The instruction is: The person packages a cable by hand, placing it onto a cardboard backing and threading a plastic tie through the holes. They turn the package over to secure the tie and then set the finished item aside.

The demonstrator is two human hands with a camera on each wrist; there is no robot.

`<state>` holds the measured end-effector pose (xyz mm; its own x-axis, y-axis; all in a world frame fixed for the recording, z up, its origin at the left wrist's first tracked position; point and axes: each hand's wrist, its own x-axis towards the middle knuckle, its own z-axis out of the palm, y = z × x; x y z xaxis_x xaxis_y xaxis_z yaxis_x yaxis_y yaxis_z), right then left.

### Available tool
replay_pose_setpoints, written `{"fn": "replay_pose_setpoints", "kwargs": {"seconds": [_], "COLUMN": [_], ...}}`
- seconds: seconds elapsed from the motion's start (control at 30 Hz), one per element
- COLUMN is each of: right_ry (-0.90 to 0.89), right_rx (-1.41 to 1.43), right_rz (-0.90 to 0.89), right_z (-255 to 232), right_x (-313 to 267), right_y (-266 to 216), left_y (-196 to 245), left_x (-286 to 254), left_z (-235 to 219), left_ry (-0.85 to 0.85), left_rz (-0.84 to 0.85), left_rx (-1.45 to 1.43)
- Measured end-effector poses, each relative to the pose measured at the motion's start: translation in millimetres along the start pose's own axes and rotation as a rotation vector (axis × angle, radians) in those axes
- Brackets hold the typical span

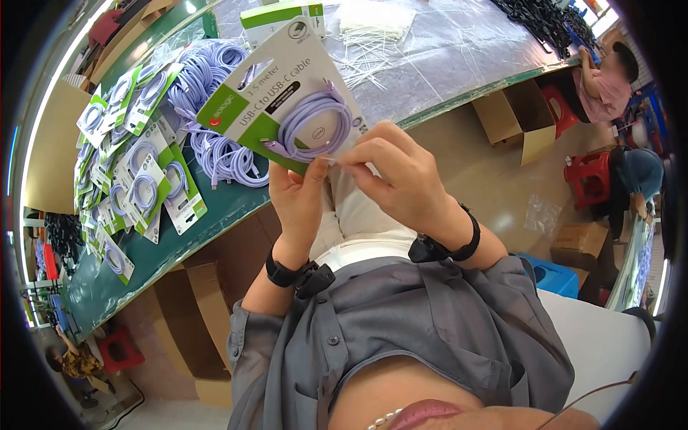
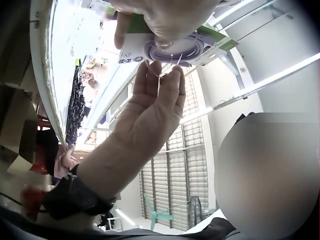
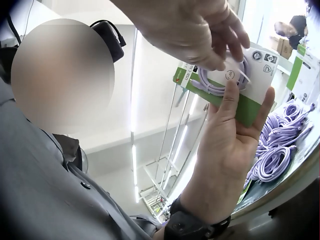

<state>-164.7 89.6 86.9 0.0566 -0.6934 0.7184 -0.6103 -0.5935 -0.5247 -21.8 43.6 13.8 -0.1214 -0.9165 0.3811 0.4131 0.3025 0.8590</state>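
A white and green card printed "USB-C to USB-C cable" [image 1: 240, 118] is held up over the near table edge, with a coiled lilac cable [image 1: 313, 127] lying on its face. My left hand [image 1: 295, 204] grips the card at its lower edge, thumb on the front beside the coil. At the coil's lower side, my right hand [image 1: 405, 168] pinches a thin white plastic tie [image 1: 332, 160]. In the left wrist view the tie [image 2: 159, 86] runs between the right fingertips and the card, with thin white ends sticking out by the cable.
Carded cables [image 1: 143, 190] lie heaped on the green table [image 1: 161, 251] at left, beside loose lilac cable coils [image 1: 226, 154]. Farther back are a stack of cards [image 1: 251, 21], white ties [image 1: 369, 54] and black cables [image 1: 537, 21]. Cardboard boxes [image 1: 512, 118] stand on the floor.
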Motion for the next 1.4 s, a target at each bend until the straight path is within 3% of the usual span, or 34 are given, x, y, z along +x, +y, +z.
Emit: {"fn": "replay_pose_setpoints", "kwargs": {"seconds": [0.1, 0.17, 0.43, 1.0, 1.1, 1.17, 1.27, 1.33, 1.4], "right_ry": [-0.004, 0.015, 0.026, -0.033, 0.006, 0.055, -0.005, -0.039, -0.075], "right_rx": [0.07, 0.223, 0.268, 0.315, 0.191, -0.067, -0.16, -0.187, -0.217], "right_rz": [0.069, 0.253, 0.29, 0.345, 0.204, -0.005, -0.035, -0.051, -0.069], "right_z": [-2.8, -3.4, -5.8, -6.5, -7.8, -8.7, -10.7, -12.0, -13.2], "right_x": [-2.0, -4.6, -6.7, -6.4, -3.3, -3.1, -2.2, -1.4, -0.1], "right_y": [6.0, 5.7, 2.4, 4.3, 2.1, 2.6, -3.6, -4.4, -5.2], "left_y": [9.0, 17.9, 31.3, 31.9, 30.5, 28.5, 25.0, 21.2, 19.8], "left_x": [-2.5, -2.2, -1.9, -5.4, -3.0, -2.2, -2.4, -2.6, -2.8], "left_z": [6.6, 10.5, 15.6, 15.5, 16.1, 16.3, 16.2, 14.5, 15.9], "left_ry": [-0.029, -0.036, -0.072, -0.066, -0.054, -0.043, -0.051, -0.072, -0.059], "left_rz": [-0.026, -0.031, -0.113, -0.115, -0.085, -0.05, 0.011, 0.152, 0.15], "left_rx": [-0.126, -0.19, -0.285, -0.236, -0.212, -0.191, -0.088, 0.067, 0.067]}}
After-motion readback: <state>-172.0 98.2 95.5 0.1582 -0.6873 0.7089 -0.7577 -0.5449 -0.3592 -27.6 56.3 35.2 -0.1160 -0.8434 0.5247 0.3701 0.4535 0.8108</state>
